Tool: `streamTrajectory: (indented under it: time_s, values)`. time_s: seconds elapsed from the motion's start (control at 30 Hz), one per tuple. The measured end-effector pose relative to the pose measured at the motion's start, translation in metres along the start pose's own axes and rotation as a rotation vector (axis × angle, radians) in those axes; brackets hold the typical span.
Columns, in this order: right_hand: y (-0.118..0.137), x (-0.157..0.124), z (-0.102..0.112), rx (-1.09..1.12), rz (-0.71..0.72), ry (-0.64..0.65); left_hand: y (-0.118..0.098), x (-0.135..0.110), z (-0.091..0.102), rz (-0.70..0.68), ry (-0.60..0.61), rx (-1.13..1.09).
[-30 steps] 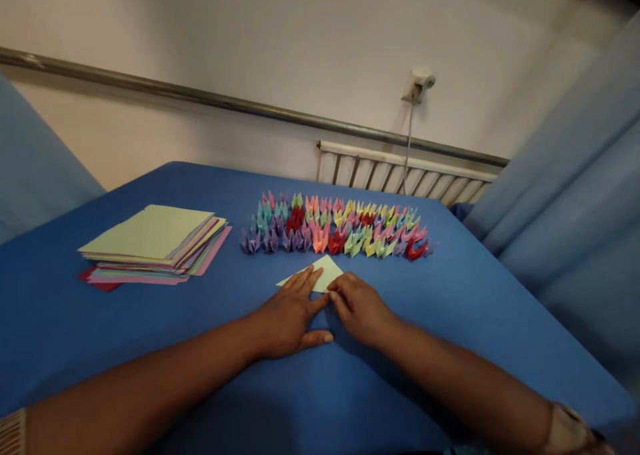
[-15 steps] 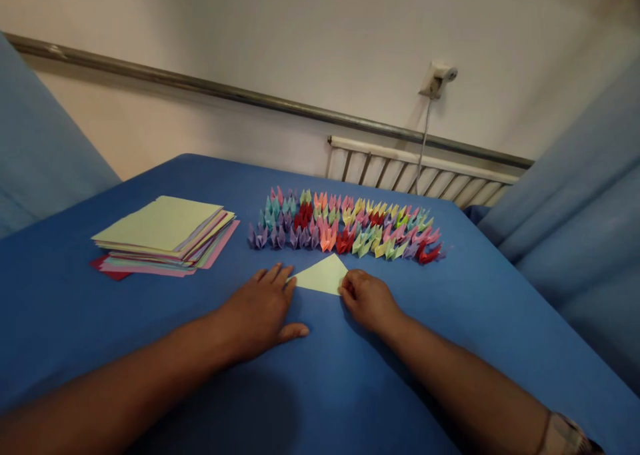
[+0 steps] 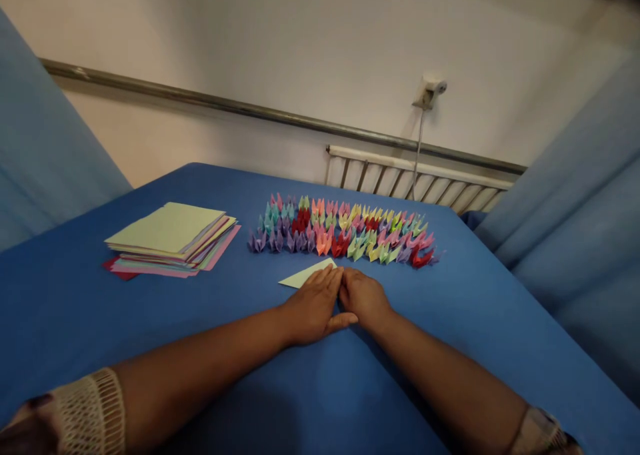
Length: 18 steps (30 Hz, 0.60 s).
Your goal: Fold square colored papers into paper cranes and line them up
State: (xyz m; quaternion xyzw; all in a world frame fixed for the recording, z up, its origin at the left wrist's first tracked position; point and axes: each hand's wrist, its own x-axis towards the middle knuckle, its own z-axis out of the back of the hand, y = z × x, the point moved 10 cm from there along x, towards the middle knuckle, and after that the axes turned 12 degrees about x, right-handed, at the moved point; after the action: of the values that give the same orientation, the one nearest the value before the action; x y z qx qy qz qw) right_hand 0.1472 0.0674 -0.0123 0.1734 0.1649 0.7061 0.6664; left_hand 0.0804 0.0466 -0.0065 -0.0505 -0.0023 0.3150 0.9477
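Note:
A pale green folded paper triangle (image 3: 303, 276) lies on the blue table (image 3: 225, 388). My left hand (image 3: 315, 306) lies flat on its right part, fingers stretched out and together. Touching it on the right, my right hand (image 3: 364, 296) has its fingers curled down onto the paper's right corner. Just beyond the hands stand rows of small folded paper cranes (image 3: 345, 233) in many colours.
A stack of coloured paper sheets (image 3: 173, 239) sits at the left of the table. Blue curtains (image 3: 575, 195) hang on the right and left. Behind the table are a wall rail and a white radiator (image 3: 415, 178).
My left hand has slid right, from beside the paper onto it, meeting the right hand. The paper is now mostly covered.

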Motion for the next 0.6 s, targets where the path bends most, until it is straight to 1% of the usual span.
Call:
streamTrajectory:
  time_s: [0.07,0.17,0.33,0.47,0.6]
  values:
    - [0.000,0.000,0.001,-0.008,0.000,0.009,0.011,0.004,-0.005,0.025,0.038,0.041]
    - [0.001,-0.002,0.003,-0.022,0.018,0.013,0.030,-0.001,-0.006,0.066,0.084,0.113]
    - [-0.016,0.001,0.010,-0.063,-0.040,0.030,0.057,-0.014,-0.007,0.154,0.132,0.158]
    - [-0.030,0.003,0.018,-0.115,-0.102,-0.002,0.064,-0.016,-0.005,0.191,0.084,0.142]
    - [-0.024,0.002,0.022,-0.110,-0.075,-0.053,0.060,-0.013,0.002,0.187,-0.017,0.115]
